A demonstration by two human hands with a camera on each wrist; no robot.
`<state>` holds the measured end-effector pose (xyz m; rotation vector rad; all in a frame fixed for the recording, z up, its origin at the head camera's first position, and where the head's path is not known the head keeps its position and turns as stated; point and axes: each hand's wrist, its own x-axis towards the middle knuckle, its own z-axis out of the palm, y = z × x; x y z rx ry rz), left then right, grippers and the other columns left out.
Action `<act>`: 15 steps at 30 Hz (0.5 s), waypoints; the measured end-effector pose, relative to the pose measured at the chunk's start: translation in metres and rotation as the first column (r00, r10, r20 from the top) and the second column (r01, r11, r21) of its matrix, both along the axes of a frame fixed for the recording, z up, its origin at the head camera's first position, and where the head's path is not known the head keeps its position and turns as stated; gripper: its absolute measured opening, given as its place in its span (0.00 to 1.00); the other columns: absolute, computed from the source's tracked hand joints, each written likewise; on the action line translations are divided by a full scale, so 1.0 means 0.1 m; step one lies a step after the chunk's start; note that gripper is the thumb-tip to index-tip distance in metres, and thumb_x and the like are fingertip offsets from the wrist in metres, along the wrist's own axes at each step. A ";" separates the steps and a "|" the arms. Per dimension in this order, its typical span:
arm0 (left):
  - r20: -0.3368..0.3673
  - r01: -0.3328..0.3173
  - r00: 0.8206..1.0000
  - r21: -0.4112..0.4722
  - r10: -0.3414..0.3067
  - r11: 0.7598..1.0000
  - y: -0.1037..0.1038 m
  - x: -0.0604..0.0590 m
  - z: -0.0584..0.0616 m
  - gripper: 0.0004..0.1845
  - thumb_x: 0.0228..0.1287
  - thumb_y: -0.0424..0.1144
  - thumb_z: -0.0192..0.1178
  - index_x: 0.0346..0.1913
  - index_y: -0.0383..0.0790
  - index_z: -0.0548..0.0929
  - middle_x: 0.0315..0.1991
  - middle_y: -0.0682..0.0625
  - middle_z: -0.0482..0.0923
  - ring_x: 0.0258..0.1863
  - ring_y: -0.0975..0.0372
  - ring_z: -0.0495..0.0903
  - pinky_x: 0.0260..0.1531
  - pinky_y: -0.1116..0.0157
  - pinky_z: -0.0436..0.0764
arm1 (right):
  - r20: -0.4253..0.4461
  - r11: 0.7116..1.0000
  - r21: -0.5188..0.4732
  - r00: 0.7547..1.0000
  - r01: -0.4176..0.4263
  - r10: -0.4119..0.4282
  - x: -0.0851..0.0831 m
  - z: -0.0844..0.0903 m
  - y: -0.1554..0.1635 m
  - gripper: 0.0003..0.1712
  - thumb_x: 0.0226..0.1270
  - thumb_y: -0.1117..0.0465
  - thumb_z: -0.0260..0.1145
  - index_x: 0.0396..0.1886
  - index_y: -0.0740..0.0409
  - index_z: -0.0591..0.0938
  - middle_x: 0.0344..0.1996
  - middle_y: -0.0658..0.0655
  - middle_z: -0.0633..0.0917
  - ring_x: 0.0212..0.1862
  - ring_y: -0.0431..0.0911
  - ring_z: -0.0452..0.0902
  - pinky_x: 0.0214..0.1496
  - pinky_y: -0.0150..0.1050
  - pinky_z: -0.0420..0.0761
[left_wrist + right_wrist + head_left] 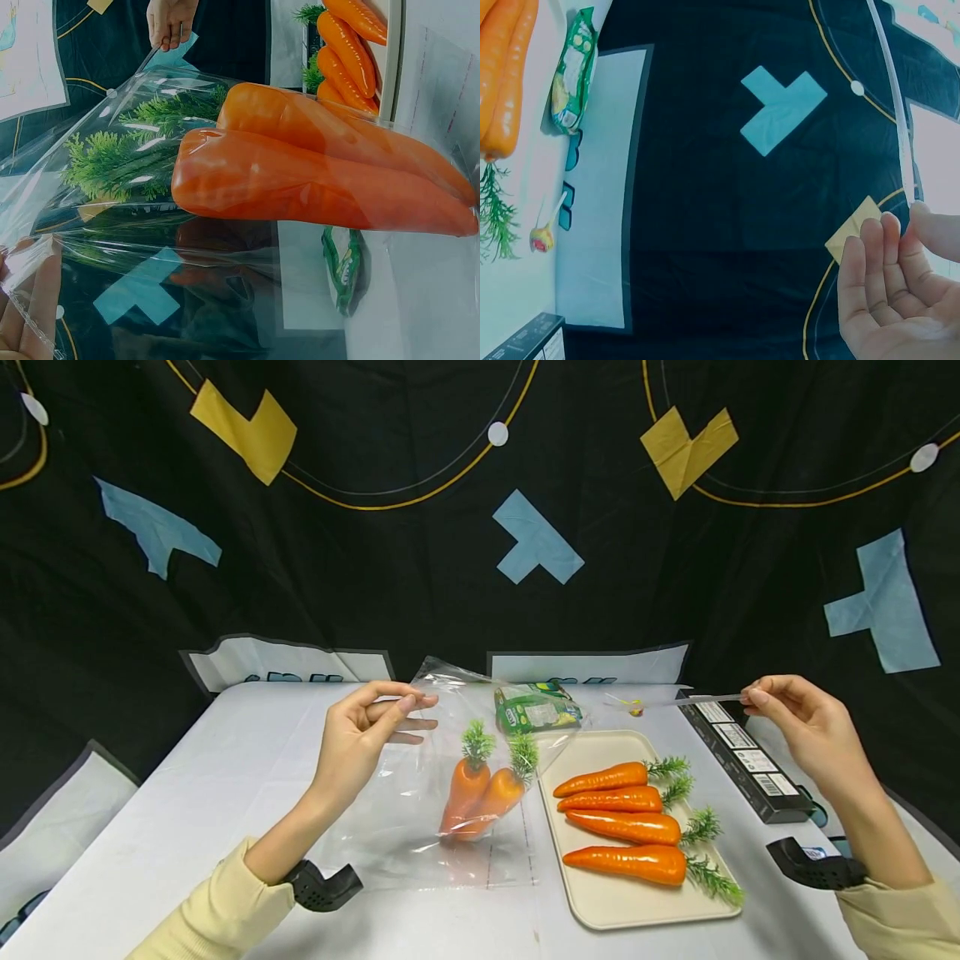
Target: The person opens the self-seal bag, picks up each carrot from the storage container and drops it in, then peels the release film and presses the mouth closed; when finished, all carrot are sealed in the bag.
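A clear plastic bag [405, 827] holds two orange carrots [480, 789] with green tops. It hangs tilted just above the white table [187, 793]. My left hand [416, 710] pinches the bag's upper left edge between thumb and fingers. My right hand [750, 697] is far off to the right and pinches a thin clear strip [697, 700] that looks like the bag's other rim. The left wrist view shows the two carrots [300, 180] close up through the film [112, 247], with the right hand [171, 19] beyond. In the right wrist view the strip [892, 97] runs up from my right hand [911, 214].
A beige tray [600, 918] with several more carrots [622, 827] lies right of the bag. Behind it lie a green snack packet [536, 710] and a lollipop [635, 706]. A long black box [742, 760] lies along the table's right edge. A black patterned cloth hangs behind.
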<state>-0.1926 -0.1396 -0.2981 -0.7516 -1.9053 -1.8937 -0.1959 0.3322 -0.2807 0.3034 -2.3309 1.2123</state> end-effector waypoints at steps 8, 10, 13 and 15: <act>-0.005 0.009 1.000 -0.001 -0.009 1.000 -0.03 -0.01 -0.01 0.09 0.71 0.32 0.56 0.47 0.29 0.78 0.43 0.42 0.85 0.37 0.48 0.86 0.35 0.55 0.85 | 0.007 1.000 -0.008 1.000 0.011 -0.011 0.02 -0.03 0.09 0.12 0.73 0.63 0.57 0.47 0.69 0.74 0.36 0.43 0.81 0.39 0.32 0.78 0.45 0.16 0.74; -0.005 0.015 1.000 -0.002 -0.015 1.000 -0.04 -0.01 -0.01 0.09 0.71 0.32 0.56 0.47 0.29 0.78 0.43 0.43 0.85 0.37 0.48 0.86 0.35 0.55 0.85 | 0.011 1.000 -0.008 1.000 0.015 -0.015 0.02 -0.05 0.12 0.12 0.73 0.63 0.58 0.47 0.69 0.74 0.36 0.43 0.81 0.39 0.32 0.78 0.45 0.16 0.74; -0.006 0.016 1.000 -0.001 -0.016 1.000 -0.04 -0.01 -0.01 0.09 0.71 0.33 0.56 0.47 0.30 0.78 0.44 0.43 0.85 0.37 0.48 0.86 0.35 0.55 0.85 | 0.010 1.000 -0.013 1.000 0.021 -0.021 0.00 -0.07 0.15 0.12 0.73 0.63 0.58 0.46 0.70 0.74 0.36 0.42 0.81 0.38 0.32 0.79 0.44 0.16 0.74; -0.007 0.016 1.000 0.002 -0.016 1.000 -0.04 0.00 -0.01 0.09 0.71 0.32 0.56 0.47 0.30 0.78 0.44 0.43 0.85 0.37 0.49 0.86 0.35 0.55 0.85 | 0.009 0.999 -0.017 1.000 0.028 -0.028 -0.01 -0.08 0.17 0.13 0.73 0.63 0.58 0.46 0.70 0.74 0.36 0.43 0.81 0.38 0.32 0.79 0.45 0.17 0.74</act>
